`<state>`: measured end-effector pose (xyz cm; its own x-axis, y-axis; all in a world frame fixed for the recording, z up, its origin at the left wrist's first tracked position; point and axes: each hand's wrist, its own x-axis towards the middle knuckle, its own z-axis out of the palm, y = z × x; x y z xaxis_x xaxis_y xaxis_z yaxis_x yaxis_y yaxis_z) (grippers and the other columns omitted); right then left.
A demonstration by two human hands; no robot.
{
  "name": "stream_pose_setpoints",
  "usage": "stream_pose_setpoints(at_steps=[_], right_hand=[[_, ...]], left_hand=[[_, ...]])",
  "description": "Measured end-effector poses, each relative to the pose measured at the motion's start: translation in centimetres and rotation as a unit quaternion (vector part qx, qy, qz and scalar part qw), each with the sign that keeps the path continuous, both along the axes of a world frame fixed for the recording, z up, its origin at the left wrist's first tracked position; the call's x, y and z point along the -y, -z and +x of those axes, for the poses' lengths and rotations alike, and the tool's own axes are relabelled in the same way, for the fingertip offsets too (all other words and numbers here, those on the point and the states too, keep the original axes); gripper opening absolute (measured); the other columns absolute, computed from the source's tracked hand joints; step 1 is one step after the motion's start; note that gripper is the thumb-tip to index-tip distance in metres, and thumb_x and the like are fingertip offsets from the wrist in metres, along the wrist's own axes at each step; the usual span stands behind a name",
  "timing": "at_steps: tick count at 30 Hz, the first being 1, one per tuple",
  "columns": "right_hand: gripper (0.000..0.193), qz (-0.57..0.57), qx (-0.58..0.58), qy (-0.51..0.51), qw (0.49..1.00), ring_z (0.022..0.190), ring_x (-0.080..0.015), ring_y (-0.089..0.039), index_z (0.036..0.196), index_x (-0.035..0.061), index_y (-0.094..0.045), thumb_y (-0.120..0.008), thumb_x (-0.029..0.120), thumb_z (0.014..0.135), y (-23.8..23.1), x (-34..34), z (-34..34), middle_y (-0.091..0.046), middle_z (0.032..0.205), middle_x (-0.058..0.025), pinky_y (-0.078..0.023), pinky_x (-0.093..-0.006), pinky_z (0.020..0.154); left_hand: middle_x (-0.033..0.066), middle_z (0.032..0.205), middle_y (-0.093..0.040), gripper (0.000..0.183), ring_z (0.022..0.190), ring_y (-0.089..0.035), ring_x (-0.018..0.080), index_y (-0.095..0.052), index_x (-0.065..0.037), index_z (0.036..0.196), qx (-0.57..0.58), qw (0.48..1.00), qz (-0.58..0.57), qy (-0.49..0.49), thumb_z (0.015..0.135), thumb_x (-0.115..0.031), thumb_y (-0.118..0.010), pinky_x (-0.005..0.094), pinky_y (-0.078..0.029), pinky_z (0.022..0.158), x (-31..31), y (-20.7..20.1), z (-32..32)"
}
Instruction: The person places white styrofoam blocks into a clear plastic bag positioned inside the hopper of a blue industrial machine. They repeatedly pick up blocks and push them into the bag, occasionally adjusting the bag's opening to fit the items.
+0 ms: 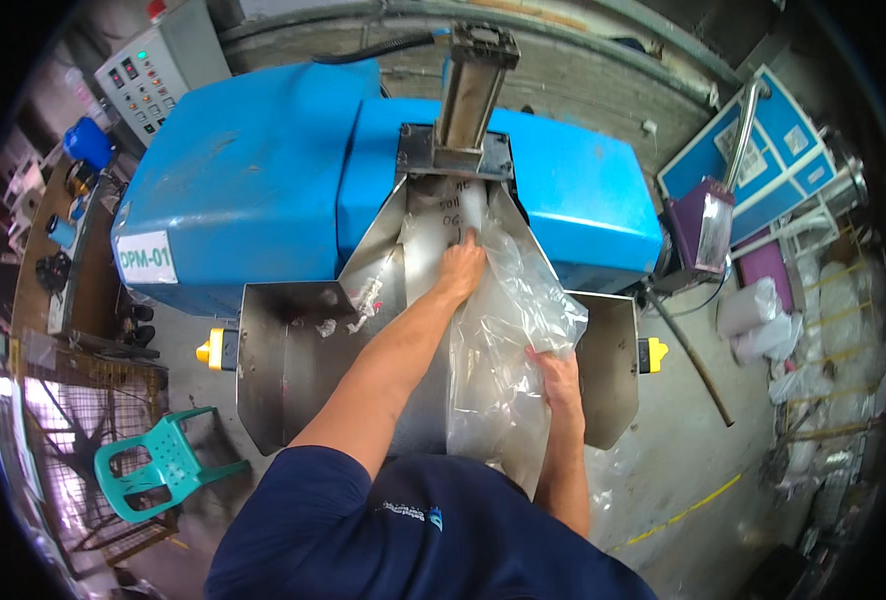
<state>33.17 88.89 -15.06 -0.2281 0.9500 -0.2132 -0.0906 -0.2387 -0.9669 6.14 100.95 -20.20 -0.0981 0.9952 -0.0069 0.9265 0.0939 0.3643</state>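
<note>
A large, crumpled sheet of clear plastic film (503, 340) runs from the machine's throat down the right half of the metal feed hopper (313, 355) toward my body. My left hand (463, 268) reaches far into the narrow upper part of the hopper. Its index finger stretches up and the other fingers curl in at the film's left edge. Lower down on the right, my right hand (560, 378) grips the side of the film, thumb on top. Small white plastic scraps (367, 300) lie on the hopper's left slope.
A blue machine housing (253, 170) spreads behind the hopper, with a metal cylinder (468, 95) above the throat. Yellow knobs (655, 355) stick out at the hopper's sides. A green plastic chair (158, 465) stands left; a metal bar (698, 365) leans at right. A control box (143, 80) is far left.
</note>
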Motion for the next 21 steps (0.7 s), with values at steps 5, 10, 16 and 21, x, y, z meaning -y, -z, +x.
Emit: stream_pose_setpoints(at_steps=[5, 10, 16, 21], right_hand=[[0.049, 0.022, -0.067, 0.036, 0.997, 0.116, -0.0206, -0.069, 0.134, 0.0000, -0.067, -0.077, -0.002, 0.086, 0.3, 3.1, 3.2, -0.072, 0.127, -0.0085, -0.056, -0.0388, 0.104], [0.048, 0.006, -0.038, 0.048, 0.998, 0.113, -0.0206, -0.069, 0.133, 0.0006, -0.067, -0.077, -0.002, 0.087, 0.6, 5.4, 4.6, -0.072, 0.125, -0.0076, -0.055, -0.0363, 0.100], [0.054, -0.025, -0.050, 0.047, 0.997, 0.113, -0.0208, -0.067, 0.135, 0.0001, -0.065, -0.082, -0.003, 0.084, 0.2, 5.0, 3.7, -0.072, 0.125, -0.0083, -0.054, -0.0358, 0.101], [0.068, -0.018, -0.040, 0.040, 0.998, 0.121, -0.0234, -0.066, 0.146, 0.0004, -0.056, -0.081, -0.004, 0.084, -0.1, 4.4, 4.0, -0.067, 0.136, -0.0105, -0.054, -0.0365, 0.103]], left_hand=[[0.0219, 0.168, -0.042, 0.060, 0.121, -0.069, 0.0445, -0.070, -0.026, 0.143, 0.071, 0.997, 0.040, 0.016, 0.088, -0.005, -0.062, 0.0494, -0.055, 0.105, 7.6, -9.1, -2.9], [0.0239, 0.168, -0.040, 0.073, 0.145, -0.053, 0.0422, -0.052, -0.037, 0.159, 0.101, 0.992, 0.011, -0.070, 0.092, -0.013, -0.066, 0.0466, -0.045, 0.118, 19.3, -16.7, -8.2], [0.0235, 0.167, -0.041, 0.072, 0.138, -0.057, 0.0451, -0.052, -0.032, 0.159, 0.083, 0.986, 0.008, -0.143, 0.092, -0.009, -0.063, 0.0513, -0.047, 0.115, 22.0, -16.5, -6.4], [0.0231, 0.167, -0.041, 0.075, 0.131, -0.062, 0.0471, -0.056, -0.030, 0.157, 0.072, 0.989, 0.014, -0.128, 0.087, -0.003, -0.059, 0.0537, -0.051, 0.111, 14.5, -11.6, -7.2]])
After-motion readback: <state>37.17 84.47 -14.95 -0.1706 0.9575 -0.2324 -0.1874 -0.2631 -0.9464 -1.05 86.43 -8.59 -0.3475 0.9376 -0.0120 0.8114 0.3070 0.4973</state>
